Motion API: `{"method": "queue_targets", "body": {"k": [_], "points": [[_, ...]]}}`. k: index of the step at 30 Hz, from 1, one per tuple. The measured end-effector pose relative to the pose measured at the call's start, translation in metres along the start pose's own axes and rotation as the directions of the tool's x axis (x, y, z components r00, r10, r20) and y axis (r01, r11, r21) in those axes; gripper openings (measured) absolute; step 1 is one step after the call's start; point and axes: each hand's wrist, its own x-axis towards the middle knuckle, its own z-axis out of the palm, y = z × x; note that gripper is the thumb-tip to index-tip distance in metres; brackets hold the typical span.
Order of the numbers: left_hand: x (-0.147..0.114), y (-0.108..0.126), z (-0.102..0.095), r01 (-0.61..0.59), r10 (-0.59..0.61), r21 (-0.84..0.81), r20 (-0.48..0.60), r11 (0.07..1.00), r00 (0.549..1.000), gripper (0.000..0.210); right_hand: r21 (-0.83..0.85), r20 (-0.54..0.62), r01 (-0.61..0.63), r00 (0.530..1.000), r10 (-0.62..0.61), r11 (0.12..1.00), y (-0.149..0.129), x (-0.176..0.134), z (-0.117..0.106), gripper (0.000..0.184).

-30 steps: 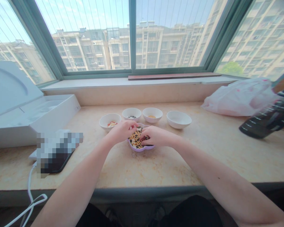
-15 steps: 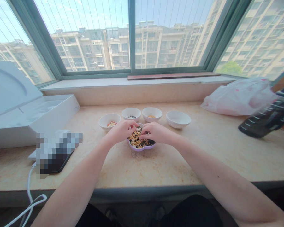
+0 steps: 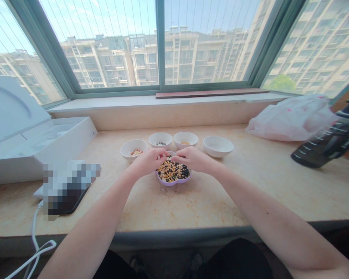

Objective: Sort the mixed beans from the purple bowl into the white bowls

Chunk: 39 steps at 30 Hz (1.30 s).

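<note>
A purple-rimmed dish [image 3: 174, 183] with a wavy edge holds mixed beans [image 3: 172, 170]: yellow ones, black ones and some pale pieces. My left hand [image 3: 151, 160] is at its far left edge, fingers bent and closed together. Over the far right side, my right hand [image 3: 193, 158] has its thumb and fingers pinched, tips close to the left hand's. Whatever either hand holds is too small or hidden. Behind stand a white bowl with red and pale pieces [image 3: 133, 148], one with black beans [image 3: 160, 136], one with yellow beans [image 3: 186, 136], and a fourth white bowl [image 3: 218, 147].
An open white box [image 3: 66, 139] stands at the left, with a blurred-out item and a dark phone-like edge [image 3: 78, 201] before it. A white cable [image 3: 36, 232] hangs over the counter edge. At right are a plastic bag [image 3: 291, 118] and a dark bottle [image 3: 317, 145].
My right hand has lifted and drawn back from the middle of the beans toward the dish's far side, uncovering more beans. The left hand stays nearly in place.
</note>
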Motion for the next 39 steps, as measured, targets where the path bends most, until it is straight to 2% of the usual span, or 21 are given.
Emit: {"method": "queue_targets", "body": {"k": [2,4,6,9,11,13,16,20,23,25,27,29,30,32,34,37,39], "points": [[0.0,0.0,0.0,0.002,-0.002,0.002,-0.002,1.0,1.0,0.023,0.185,0.005,-0.014,1.0,0.014,0.983,0.0,0.001,-0.001,0.054],[0.0,0.0,0.0,0.0,0.0,0.006,0.003,1.0,1.0,0.024,0.378,0.03,-0.052,0.999,0.044,0.924,0.0,0.001,-0.001,0.057],[0.0,0.0,0.0,-0.005,0.005,0.019,0.014,1.0,1.0,0.025,0.551,0.063,-0.098,0.995,0.076,0.829,-0.001,0.002,-0.003,0.06],[0.001,0.0,0.0,-0.007,0.006,0.052,0.027,0.999,1.0,0.026,0.763,0.099,-0.151,0.988,0.117,0.628,-0.003,0.002,-0.006,0.06],[0.001,0.0,-0.001,0.003,-0.006,0.07,0.046,0.998,0.999,0.028,0.856,0.108,-0.164,0.984,0.139,0.49,-0.005,0.002,-0.008,0.06],[0.002,0.0,-0.001,0.01,-0.015,0.086,0.065,0.996,0.998,0.029,0.908,0.108,-0.159,0.983,0.151,0.387,-0.007,0.002,-0.011,0.059],[0.002,0.001,-0.002,0.004,-0.012,0.105,0.074,0.994,0.997,0.031,0.933,0.091,-0.137,0.985,0.15,0.333,-0.008,0.001,-0.013,0.055],[0.002,0.002,-0.002,-0.002,-0.007,0.112,0.083,0.994,0.997,0.031,0.916,0.058,-0.112,0.987,0.15,0.385,-0.005,0.002,-0.012,0.053],[0.002,0.002,-0.003,-0.001,-0.009,0.112,0.091,0.994,0.996,0.031,0.865,-0.005,-0.086,0.984,0.18,0.494,-0.001,0.004,-0.01,0.051],[0.002,0.002,-0.003,0.003,-0.013,0.113,0.094,0.994,0.995,0.031,0.783,-0.112,-0.044,0.971,0.211,0.621,0.001,0.005,-0.009,0.046],[0.001,0.002,-0.003,0.007,-0.017,0.113,0.094,0.994,0.995,0.031,0.626,-0.283,0.014,0.936,0.21,0.78,0.001,0.005,-0.008,0.038],[0.001,0.003,-0.003,0.008,-0.018,0.106,0.093,0.994,0.995,0.031,0.384,-0.455,0.067,0.882,0.126,0.921,0.001,0.004,-0.007,0.029],[0.001,0.003,-0.003,0.008,-0.017,0.101,0.092,0.995,0.996,0.03,0.254,-0.515,0.09,0.855,0.056,0.963,0.001,0.003,-0.007,0.025],[0.001,0.004,-0.003,0.008,-0.017,0.096,0.089,0.995,0.996,0.03,0.034,-0.581,0.134,0.809,-0.09,0.99,-0.001,0.001,-0.007,0.019],[0.001,0.005,-0.003,0.012,-0.02,0.1,0.085,0.995,0.996,0.03,-0.099,-0.613,0.185,0.763,-0.206,0.978,-0.002,-0.001,-0.008,0.016],[0.0,0.006,-0.003,0.013,-0.023,0.116,0.08,0.993,0.996,0.03,-0.195,-0.659,0.22,0.692,-0.293,0.956,-0.004,-0.003,-0.009,0.016],[0.0,0.006,-0.003,0.015,-0.025,0.12,0.079,0.993,0.997,0.03,-0.22,-0.68,0.219,0.664,-0.311,0.95,-0.004,-0.003,-0.01,0.017]]}}
